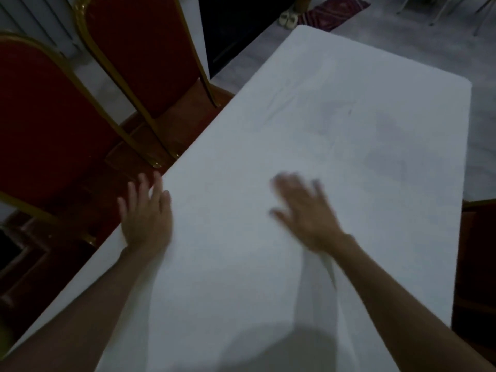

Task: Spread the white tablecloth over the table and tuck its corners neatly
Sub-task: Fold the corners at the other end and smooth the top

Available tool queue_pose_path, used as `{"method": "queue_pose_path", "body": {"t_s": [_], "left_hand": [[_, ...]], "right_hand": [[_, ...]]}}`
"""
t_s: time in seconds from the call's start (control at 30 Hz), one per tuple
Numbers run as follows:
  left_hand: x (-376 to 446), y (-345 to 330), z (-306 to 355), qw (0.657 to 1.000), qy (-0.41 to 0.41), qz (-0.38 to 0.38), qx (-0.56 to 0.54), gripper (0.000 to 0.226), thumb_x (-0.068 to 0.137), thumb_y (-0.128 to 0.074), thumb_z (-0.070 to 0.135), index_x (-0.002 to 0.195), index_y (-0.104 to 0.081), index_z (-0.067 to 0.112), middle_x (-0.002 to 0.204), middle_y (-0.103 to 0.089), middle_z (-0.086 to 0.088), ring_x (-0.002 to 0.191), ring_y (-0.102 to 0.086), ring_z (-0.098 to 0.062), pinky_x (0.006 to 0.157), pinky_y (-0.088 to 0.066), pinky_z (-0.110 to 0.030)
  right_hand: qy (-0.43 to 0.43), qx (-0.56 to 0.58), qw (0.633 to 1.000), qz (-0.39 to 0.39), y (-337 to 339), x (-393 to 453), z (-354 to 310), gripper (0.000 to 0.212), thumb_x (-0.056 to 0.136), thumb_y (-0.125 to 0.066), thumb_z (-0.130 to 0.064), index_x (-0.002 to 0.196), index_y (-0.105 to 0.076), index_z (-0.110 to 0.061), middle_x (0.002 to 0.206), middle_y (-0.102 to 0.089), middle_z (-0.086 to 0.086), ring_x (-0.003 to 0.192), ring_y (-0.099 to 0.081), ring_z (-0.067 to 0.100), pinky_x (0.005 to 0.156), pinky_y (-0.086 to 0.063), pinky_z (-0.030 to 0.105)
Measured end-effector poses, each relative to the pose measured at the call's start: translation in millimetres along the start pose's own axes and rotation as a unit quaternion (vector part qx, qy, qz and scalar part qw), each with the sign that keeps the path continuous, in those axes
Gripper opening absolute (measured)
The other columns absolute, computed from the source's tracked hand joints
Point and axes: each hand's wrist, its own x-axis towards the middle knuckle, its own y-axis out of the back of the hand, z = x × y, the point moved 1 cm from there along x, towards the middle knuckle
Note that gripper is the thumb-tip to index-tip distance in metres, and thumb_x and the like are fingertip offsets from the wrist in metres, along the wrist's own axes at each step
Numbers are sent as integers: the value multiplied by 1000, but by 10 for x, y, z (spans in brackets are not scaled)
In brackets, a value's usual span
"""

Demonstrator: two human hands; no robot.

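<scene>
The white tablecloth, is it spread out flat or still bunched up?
Mostly spread: the white tablecloth covers the tabletop to its far corners. A raised fold remains near the right hand; the left hand lies flat at the edge.

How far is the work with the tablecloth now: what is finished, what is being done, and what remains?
Done: the white tablecloth already covers the table top up to the far corners. In hand: the left hand lies flat at the left edge, and the blurred right hand is flat on the cloth; both are open, apparently smoothing. Left: faint creases toward the far end, a fold under the right wrist, and the corner tucks, which cannot be judged from here.
</scene>
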Motion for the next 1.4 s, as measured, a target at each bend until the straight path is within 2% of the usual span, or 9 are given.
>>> {"method": "queue_pose_path", "body": {"t_s": [0.07, 0.23, 0.43, 0.6, 0.8, 0.97, 1.13, 1.27, 1.4], "left_hand": [[88, 43, 76, 998, 57, 23, -9, 52, 103, -20, 32, 149, -21, 9, 157, -19, -22, 147, -7, -37, 117, -9, -62], [263, 15, 398, 979, -198, 20, 34, 57, 101, -6, 31, 150, -17, 3, 159, -12, -18, 148, -8, -32, 118, -16, -56], [544, -27, 452, 989, -144, 23, 35, 67, 97, 6, 38, 150, -15, 3, 159, -9, -20, 148, -2, -36, 119, -8, -55], [1091, -206, 1609, 902, -422, -63, -66, 59, 96, -2, 55, 150, 5, 33, 162, 4, 6, 149, 3, -13, 121, 1, -38], [2032, -267, 1628, 997, -61, -8, -41, 61, 99, -11, 46, 152, -7, 16, 161, 0, -16, 148, 9, -32, 118, 5, -60], [2000, -318, 1664, 972, -189, 87, -105, 59, 101, -10, 37, 151, -8, 5, 162, 1, -12, 149, 4, -22, 119, -4, -47], [2019, -419, 1687, 971, -229, 57, -38, 69, 97, 0, 49, 152, -5, 8, 161, -2, -11, 149, -4, -20, 119, -4, -35], [2031, -384, 1672, 975, -219, 23, -39, 78, 88, -5, 60, 152, 0, 16, 162, 1, -5, 149, -4, -17, 117, -6, -33], [1975, -343, 1702, 968, -248, 23, -28, 73, 95, -1, 51, 151, -9, 6, 161, -4, -16, 149, -7, -26, 120, -13, -42]], "right_hand": [[-191, 48, 980, 5, 95, 208, 122, 71, 99, -17, -54, 154, 5, -15, 162, 12, 8, 149, 11, 31, 118, 8, 55], [182, 35, 983, -1, -45, 511, -632, 59, 100, -13, -55, 153, 0, -31, 162, -4, -9, 150, -1, 14, 120, 5, 42], [-295, 65, 953, 16, 186, 807, 1271, 69, 99, -16, -53, 154, 3, -16, 163, 8, 7, 149, 12, 29, 120, 3, 51], [7, 60, 998, 13, 135, 1173, 827, 65, 96, -4, -60, 153, 5, -31, 161, 9, -13, 148, 13, 8, 122, 2, 42], [-341, 108, 932, 56, 185, 1496, 1412, 64, 101, -13, -49, 154, 0, -15, 163, 4, 1, 149, 11, 28, 119, 6, 52], [143, 84, 986, 33, 108, 2213, 713, 51, 102, -11, -48, 152, -2, -39, 162, -3, -14, 147, 7, 7, 120, 6, 38], [-269, 110, 954, 69, 289, 2685, 1272, 61, 103, -15, -45, 154, -3, -15, 163, 2, 4, 150, 6, 27, 119, 6, 51], [89, 107, 990, 29, 130, 2506, 578, 55, 98, -10, -57, 150, -1, -42, 163, -3, -7, 150, -1, 17, 120, 3, 43], [-135, 56, 986, 83, 136, 1897, 1891, 55, 100, -19, -53, 152, -9, -39, 163, -7, -8, 150, -3, 18, 120, -3, 44]]}}
